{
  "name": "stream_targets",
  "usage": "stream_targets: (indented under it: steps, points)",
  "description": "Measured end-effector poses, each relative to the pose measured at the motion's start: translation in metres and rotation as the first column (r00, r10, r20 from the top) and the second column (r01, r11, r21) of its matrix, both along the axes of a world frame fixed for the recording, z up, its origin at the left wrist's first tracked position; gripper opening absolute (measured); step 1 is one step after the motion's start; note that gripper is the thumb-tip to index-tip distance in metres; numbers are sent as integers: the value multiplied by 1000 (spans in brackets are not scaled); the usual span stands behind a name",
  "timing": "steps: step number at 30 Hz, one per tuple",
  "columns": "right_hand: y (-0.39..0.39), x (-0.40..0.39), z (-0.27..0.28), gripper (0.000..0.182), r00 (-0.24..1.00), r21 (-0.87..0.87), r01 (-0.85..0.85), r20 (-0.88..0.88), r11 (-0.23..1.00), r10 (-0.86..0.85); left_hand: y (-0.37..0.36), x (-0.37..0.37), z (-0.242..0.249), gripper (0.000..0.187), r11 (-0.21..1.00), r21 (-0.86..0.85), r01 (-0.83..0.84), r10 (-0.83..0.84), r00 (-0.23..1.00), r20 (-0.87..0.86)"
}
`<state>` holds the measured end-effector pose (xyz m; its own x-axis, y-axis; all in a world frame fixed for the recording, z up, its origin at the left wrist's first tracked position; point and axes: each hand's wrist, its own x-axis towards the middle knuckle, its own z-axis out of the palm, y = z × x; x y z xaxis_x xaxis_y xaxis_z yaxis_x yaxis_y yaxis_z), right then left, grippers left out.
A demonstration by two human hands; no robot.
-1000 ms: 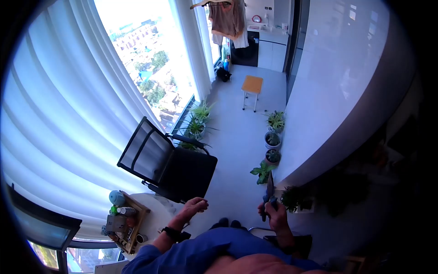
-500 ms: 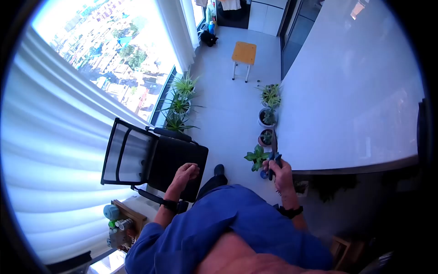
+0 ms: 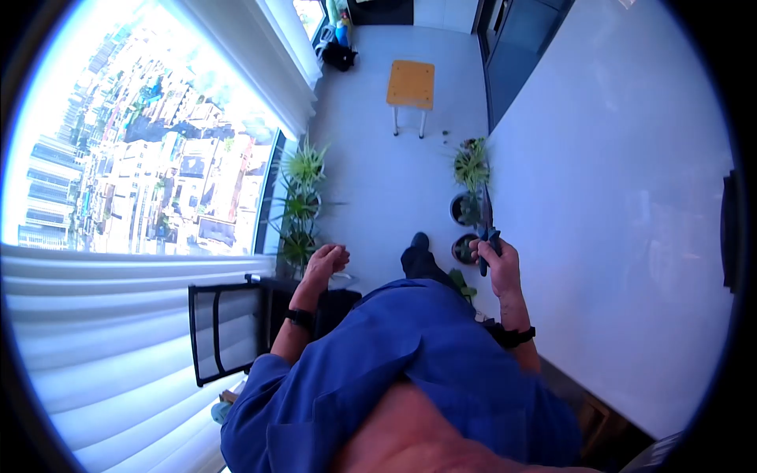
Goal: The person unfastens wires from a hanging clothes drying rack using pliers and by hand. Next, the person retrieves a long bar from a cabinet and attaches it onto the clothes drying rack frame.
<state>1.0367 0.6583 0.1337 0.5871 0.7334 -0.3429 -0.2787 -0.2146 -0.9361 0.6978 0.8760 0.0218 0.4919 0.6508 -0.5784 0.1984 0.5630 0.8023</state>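
Observation:
My right hand (image 3: 502, 264) is wrapped round the dark handles of a pair of garden shears (image 3: 486, 217). The long narrow blades point forward, over the row of potted plants. Just under that hand stands a potted plant (image 3: 465, 247) in a dark pot, and beyond it another potted plant (image 3: 465, 209). The farthest in the row is a spiky light-green plant (image 3: 472, 164). On the other side my left hand (image 3: 327, 262) hangs in the air with its fingers curled in, and nothing shows in it. A leafy plant (image 3: 464, 284) is partly hidden by my blue shirt.
A black mesh chair (image 3: 229, 327) stands at my left. Along the window are several spider-like plants (image 3: 300, 201). Ahead is a wooden-topped stool (image 3: 411, 85), with a black cat-like shape (image 3: 339, 57) farther left. A large white surface (image 3: 607, 205) extends along my right.
I have stepped forward and my view has turned. The chair and the leafy plant have fallen back toward me. The shears remain in my right hand; my left hand stays curled.

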Motion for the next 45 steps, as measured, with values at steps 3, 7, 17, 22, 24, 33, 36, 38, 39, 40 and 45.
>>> stream_targets:
  steps: [3, 7, 17, 22, 24, 33, 36, 38, 39, 40, 45]
  points:
    - [46, 45, -6, 21, 999, 1, -19, 52, 1000, 19, 35, 28, 3, 34, 993, -70, -100, 90, 987, -131]
    - [116, 112, -5, 24, 991, -22, -45, 124, 999, 47, 89, 58, 8, 31, 984, -63, -169, 165, 985, -57]
    - [235, 208, -19, 29, 943, -231, 0, 323, 973, 76, 238, 141, -33, 35, 990, -119, -82, 64, 988, -143]
    - [278, 240, -34, 24, 959, -364, 39, 275, 930, 68, 334, 197, -30, 35, 995, -93, -46, 35, 992, -117]
    - [285, 249, -42, 25, 963, -392, 59, 264, 918, 50, 361, 213, -31, 36, 996, -82, 28, -38, 991, -126]
    - [364, 309, -34, 32, 923, -414, 45, 364, 909, 120, 436, 269, -21, 36, 994, -101, -42, 28, 991, -132]
    - [388, 343, -51, 32, 906, -402, 14, 393, 916, 158, 445, 284, -25, 35, 985, -117, -129, 107, 979, -172]
    - [400, 370, -57, 31, 912, -415, -16, 367, 910, 183, 452, 296, -29, 35, 981, -113, -157, 134, 974, -183]
    - [407, 383, -60, 31, 917, -423, -24, 351, 906, 188, 457, 301, -31, 35, 981, -104, -164, 143, 972, -185]
    - [414, 395, -64, 31, 921, -436, -51, 327, 899, 211, 460, 310, -23, 35, 976, -115, -185, 158, 965, -209]
    - [447, 475, -77, 28, 958, -452, -79, 212, 889, 193, 483, 353, -1, 30, 972, -51, -231, 212, 946, -244]
